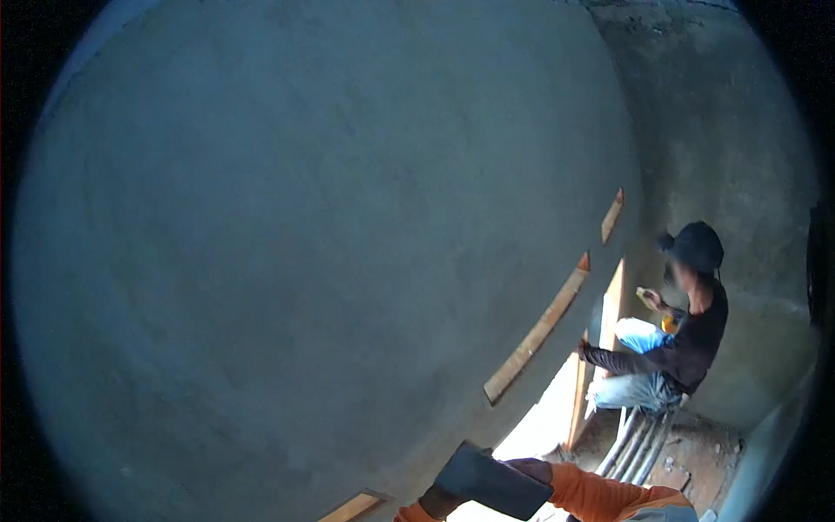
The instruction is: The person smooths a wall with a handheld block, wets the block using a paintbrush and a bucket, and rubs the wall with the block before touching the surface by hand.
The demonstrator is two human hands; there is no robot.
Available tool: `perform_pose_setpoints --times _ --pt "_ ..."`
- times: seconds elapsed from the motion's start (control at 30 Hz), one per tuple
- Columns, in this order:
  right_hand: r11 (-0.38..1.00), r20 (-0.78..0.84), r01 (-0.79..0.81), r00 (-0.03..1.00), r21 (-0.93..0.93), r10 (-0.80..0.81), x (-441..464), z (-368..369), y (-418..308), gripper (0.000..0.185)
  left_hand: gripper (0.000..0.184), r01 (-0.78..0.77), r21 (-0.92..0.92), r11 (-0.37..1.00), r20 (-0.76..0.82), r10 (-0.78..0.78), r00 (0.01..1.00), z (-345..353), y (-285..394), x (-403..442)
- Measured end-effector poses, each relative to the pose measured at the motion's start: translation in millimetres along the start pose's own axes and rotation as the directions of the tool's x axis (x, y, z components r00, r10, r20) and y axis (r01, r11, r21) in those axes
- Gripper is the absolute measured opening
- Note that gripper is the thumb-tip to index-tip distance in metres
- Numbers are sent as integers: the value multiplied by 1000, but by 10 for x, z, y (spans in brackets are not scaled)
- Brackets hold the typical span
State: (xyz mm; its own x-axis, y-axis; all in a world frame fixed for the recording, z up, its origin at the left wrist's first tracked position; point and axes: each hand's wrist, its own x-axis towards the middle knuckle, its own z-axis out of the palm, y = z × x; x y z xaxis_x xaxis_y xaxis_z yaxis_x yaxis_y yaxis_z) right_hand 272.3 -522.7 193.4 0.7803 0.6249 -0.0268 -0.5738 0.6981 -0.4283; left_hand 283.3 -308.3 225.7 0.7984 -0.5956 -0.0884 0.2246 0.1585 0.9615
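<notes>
A dark, flat rectangular board [494, 484] is held low in the view, tilted down to the right; its exact kind is not clear. My left hand [439, 501], below an orange cuff, is closed at the board's left end. My right hand [532, 470] reaches in from the right in an orange sleeve and is closed at the board's upper edge, its fingers partly hidden behind it. Just beyond the board rises a large grey plastered wall [330, 235].
Wooden strips [537, 333] are set in the wall around a bright opening [544, 413]. On the right, a person [687, 322] in a dark cap and top sits on a bench of poles [639, 448], holding a small yellowish thing. Rubble ground [696, 452] lies below.
</notes>
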Motion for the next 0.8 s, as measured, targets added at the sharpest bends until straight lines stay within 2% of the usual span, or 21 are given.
perform_pose_setpoints --times 0.07,0.1,0.13,0.17,0.2,0.23,0.27,0.3,0.33,0.37,0.4,0.43,0.47,0.5,0.57,0.6,0.63,0.67,0.73,0.8 --pt "965 -32 169 983 -198 -179 58 135 -547 41 52 -24 33 999 -20 25 999 210 495 -193" --pt "884 -13 284 950 -371 -310 99 223 -881 40 69 61 255 965 -141 -25 990 382 822 -369" --pt "179 322 445 824 -878 -466 98 331 -1414 37 65 12 418 908 -193 76 978 413 1121 -487" --pt "-648 608 167 571 -743 -551 97 440 -1948 35 61 -140 585 799 -202 310 929 435 1385 -638" --pt "-300 361 203 466 -932 -808 216 556 -2327 35 57 -243 795 556 -182 600 779 436 1652 -794" --pt "57 64 380 297 -923 -953 335 672 -2707 35 53 -172 961 215 -95 845 526 398 1906 -962" --pt "-163 164 78 8 -983 -986 551 510 -3204 34 50 51 998 -40 25 964 263 295 2195 -1177" --pt "-242 238 106 -52 -964 -970 537 815 -3484 36 47 289 941 -176 172 984 39 130 2528 -1443" --pt "-238 225 103 -120 -966 -967 649 903 -3872 37 46 603 771 -204 296 953 -56 -103 2919 -1746" --pt "-235 213 104 -190 -966 -958 794 981 -4261 38 47 654 729 -201 388 909 -154 -361 3240 -2008" --pt "-268 240 67 -281 -961 -929 921 1141 -4587 41 48 720 646 -253 520 837 -172 -594 3540 -2242" --pt "-293 263 30 -366 -956 -893 1012 1360 -4872 43 49 788 590 -176 538 814 -221 -760 3790 -2407" --pt "-212 189 14 -395 -977 -899 1064 1649 -5116 47 50 842 530 -96 560 786 -263 -906 4009 -2570" --pt "-128 116 0 -425 -992 -898 1102 1950 -5346 50 50 844 529 -88 566 777 -274 -1195 4207 -2768" --pt "-172 172 -42 -460 -984 -871 1109 2479 -5765 59 53 813 571 119 400 824 -401 -1727 4410 -3046" --pt "-173 159 -4 -419 -985 -894 1078 2843 -5944 60 53 808 574 130 400 817 -415 -1678 4425 -2969" --pt "-169 148 25 -374 -985 -916 1014 3231 -6021 62 54 783 591 195 318 835 -448 -1524 4426 -2823" --pt "-148 115 106 -263 -983 -958 893 3732 -5862 61 54 753 604 259 232 847 -478 -1449 4433 -2740" --pt "-328 292 156 -216 -932 -932 900 4521 -5526 56 54 730 623 281 206 842 -499 -1463 4437 -2767" --pt "-585 545 20 -341 -810 -766 1154 4888 -5464 50 54 714 634 298 174 844 -507 -1535 4439 -2831"
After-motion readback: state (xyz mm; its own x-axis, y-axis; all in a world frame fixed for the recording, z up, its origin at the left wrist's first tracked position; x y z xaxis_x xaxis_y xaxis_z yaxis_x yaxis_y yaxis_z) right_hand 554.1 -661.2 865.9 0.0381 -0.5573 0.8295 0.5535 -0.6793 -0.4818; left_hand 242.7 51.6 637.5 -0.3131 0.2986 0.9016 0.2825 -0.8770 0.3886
